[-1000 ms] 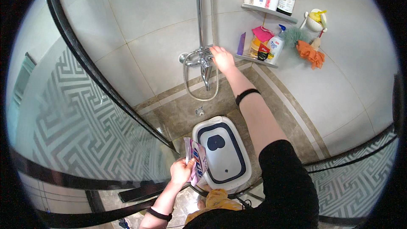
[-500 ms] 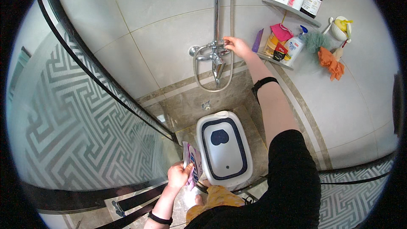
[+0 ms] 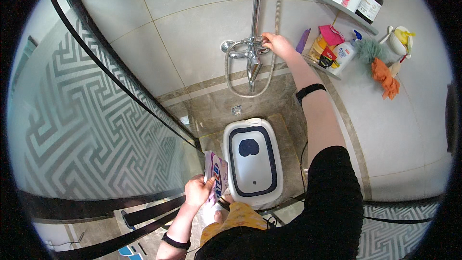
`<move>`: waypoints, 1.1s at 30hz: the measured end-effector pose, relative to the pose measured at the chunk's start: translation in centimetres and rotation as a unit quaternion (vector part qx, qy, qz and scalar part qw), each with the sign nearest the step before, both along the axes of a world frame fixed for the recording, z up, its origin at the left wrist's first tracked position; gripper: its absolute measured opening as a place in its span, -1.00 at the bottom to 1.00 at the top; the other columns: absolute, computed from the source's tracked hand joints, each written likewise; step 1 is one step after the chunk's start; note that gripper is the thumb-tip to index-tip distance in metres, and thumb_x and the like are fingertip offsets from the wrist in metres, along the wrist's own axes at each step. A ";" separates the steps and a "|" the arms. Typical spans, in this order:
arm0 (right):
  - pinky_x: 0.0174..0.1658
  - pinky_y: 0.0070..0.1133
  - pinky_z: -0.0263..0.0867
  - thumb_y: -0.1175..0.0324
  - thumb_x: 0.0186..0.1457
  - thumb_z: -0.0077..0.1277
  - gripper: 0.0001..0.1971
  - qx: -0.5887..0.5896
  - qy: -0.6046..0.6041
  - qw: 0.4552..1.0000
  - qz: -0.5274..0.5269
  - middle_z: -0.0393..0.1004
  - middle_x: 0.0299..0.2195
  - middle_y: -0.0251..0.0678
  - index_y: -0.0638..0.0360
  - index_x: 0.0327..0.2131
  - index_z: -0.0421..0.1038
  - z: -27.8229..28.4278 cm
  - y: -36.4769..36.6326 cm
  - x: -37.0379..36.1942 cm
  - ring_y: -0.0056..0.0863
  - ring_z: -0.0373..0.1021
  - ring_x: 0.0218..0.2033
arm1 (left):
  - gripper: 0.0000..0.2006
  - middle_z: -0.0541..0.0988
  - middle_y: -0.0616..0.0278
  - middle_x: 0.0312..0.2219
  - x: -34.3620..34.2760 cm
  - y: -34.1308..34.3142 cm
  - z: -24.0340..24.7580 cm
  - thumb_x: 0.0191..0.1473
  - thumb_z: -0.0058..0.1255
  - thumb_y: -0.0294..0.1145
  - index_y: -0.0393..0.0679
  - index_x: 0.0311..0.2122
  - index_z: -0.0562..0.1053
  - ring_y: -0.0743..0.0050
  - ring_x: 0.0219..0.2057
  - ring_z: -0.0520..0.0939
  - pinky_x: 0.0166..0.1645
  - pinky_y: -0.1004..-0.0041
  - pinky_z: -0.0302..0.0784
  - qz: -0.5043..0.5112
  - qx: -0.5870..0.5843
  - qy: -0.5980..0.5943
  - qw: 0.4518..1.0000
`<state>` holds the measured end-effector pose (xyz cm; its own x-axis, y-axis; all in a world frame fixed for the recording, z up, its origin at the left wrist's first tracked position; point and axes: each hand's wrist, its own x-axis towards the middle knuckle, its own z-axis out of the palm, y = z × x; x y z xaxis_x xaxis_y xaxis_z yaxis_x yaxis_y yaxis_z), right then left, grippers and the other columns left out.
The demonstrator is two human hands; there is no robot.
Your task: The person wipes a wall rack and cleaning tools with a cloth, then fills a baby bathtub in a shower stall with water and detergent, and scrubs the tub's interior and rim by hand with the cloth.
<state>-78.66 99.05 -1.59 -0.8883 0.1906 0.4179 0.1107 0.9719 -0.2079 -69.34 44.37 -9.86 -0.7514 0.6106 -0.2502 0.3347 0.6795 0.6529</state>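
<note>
My left hand (image 3: 198,190) grips a purple and white printed pouch (image 3: 216,175), thumb across its front, just left of the basin. My right arm stretches forward to the wall, where the fingers of my right hand (image 3: 276,45) close on the right end of a chrome shower faucet (image 3: 253,58). From the faucet hangs a looped metal hose (image 3: 228,77). Below it, on the tiled floor, stands a white plastic basin (image 3: 276,132) with a dark blue band and a dark blue patch inside. No water shows in it.
A patterned glass panel (image 3: 110,130) with a black frame runs along the left. Two corner shelves at the upper right carry several bottles; the lower shelf (image 3: 332,73) is near my right arm. A green bath puff (image 3: 369,50) and orange glove (image 3: 385,78) hang beside them.
The view has shifted slightly, so the wall and shelves sit further right. The pouch has turned its printed front more toward me. My right hand stays at the faucet.
</note>
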 end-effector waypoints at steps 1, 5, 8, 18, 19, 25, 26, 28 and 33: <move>-0.16 -0.45 0.33 0.33 -0.01 0.02 -0.57 -0.021 -0.029 0.999 -0.013 0.47 -0.24 -0.12 0.21 -0.03 0.27 0.3 -0.2 -0.2 -0.24 0.42 -0.24 | -0.65 0.45 0.13 -0.80 -0.1 -0.1 -0.5 0.01 0.02 -0.13 -0.22 -0.61 0.46 0.28 -0.70 0.54 -0.53 0.36 0.41 -0.002 0.001 0.021 1.000; -0.15 -0.48 0.32 0.36 0.00 0.02 -0.57 -0.176 0.080 0.981 0.031 0.46 -0.23 -0.11 0.15 -0.01 0.28 -1.5 0.7 1.3 -0.30 0.43 -0.20 | -0.63 0.46 0.12 -0.75 0.6 1.1 0.0 -0.02 0.02 -0.06 -0.15 -0.65 0.46 0.10 -0.63 0.53 -0.49 0.28 0.40 0.011 0.034 0.008 0.999; -0.15 -0.49 0.33 0.37 0.02 0.02 -0.53 -0.228 0.150 0.962 0.015 0.45 -0.19 -0.11 0.10 0.05 0.23 -3.3 -1.6 0.9 -0.35 0.43 -0.21 | -0.63 0.47 0.14 -0.74 0.6 1.0 0.1 -0.02 0.02 -0.05 -0.15 -0.65 0.46 0.14 -0.63 0.54 -0.48 0.29 0.41 0.034 -0.022 -0.035 0.999; -0.22 -0.52 0.34 0.27 0.02 0.04 -0.57 -0.160 0.075 0.984 0.022 0.45 -0.18 -0.20 0.09 -0.01 0.28 -1.6 0.1 1.0 -0.37 0.44 -0.29 | -0.66 0.45 0.13 -0.79 0.8 1.9 -3.6 -0.02 0.06 -0.16 -0.21 -0.63 0.40 0.31 -0.70 0.54 -0.54 0.38 0.41 -0.013 -0.010 0.007 1.000; -0.27 -0.57 0.35 0.19 0.05 0.02 -0.58 -0.213 0.066 0.974 0.033 0.48 -0.27 -0.19 0.16 -0.05 0.32 -1.9 1.2 0.7 -0.41 0.45 -0.36 | -0.66 0.45 0.14 -0.80 0.9 2.5 -3.4 -0.01 0.05 -0.16 -0.21 -0.63 0.40 0.32 -0.71 0.54 -0.55 0.38 0.40 -0.021 -0.004 0.015 1.000; -0.36 -0.66 0.37 0.05 0.07 -0.02 -0.53 -0.544 0.062 0.836 0.043 0.45 -0.44 -0.26 0.32 -0.15 0.34 -2.2 1.2 -0.5 -0.60 0.40 -0.46 | -0.65 0.46 0.13 -0.76 1.3 3.5 -3.3 -0.01 0.01 -0.11 -0.14 -0.68 0.42 0.19 -0.65 0.53 -0.51 0.29 0.40 0.014 -0.001 -0.059 0.998; -0.39 -0.67 0.37 0.04 0.06 -0.02 -0.52 -0.536 0.050 0.843 0.025 0.44 -0.44 -0.27 0.30 -0.14 0.34 -2.0 1.4 -0.5 -0.62 0.38 -0.50 | -0.65 0.46 0.13 -0.75 1.4 3.3 -3.4 -0.01 0.01 -0.12 -0.14 -0.68 0.43 0.21 -0.65 0.53 -0.51 0.30 0.40 0.018 0.013 -0.055 0.998; -0.39 -0.67 0.35 0.03 0.05 -0.01 -0.52 -0.565 0.064 0.822 -0.012 0.43 -0.43 -0.29 0.28 -0.14 0.34 -1.6 -0.2 -0.6 -0.63 0.36 -0.51 | -0.67 0.46 0.14 -0.74 1.6 3.7 -1.3 -0.01 0.01 -0.13 -0.14 -0.65 0.44 0.17 -0.63 0.54 -0.49 0.31 0.41 0.019 -0.017 -0.112 0.993; -0.15 -0.46 0.30 0.00 0.03 -0.02 -0.46 -0.583 0.132 0.798 -0.073 0.42 -0.21 -0.23 0.26 -0.07 0.30 -2.5 -2.9 -0.5 -0.46 0.37 -0.23 | -0.72 0.45 0.26 -0.82 2.1 2.8 -2.4 0.02 0.02 -0.24 -0.19 -0.62 0.42 0.50 -0.80 0.47 -0.63 0.47 0.37 -0.036 0.050 -0.026 0.998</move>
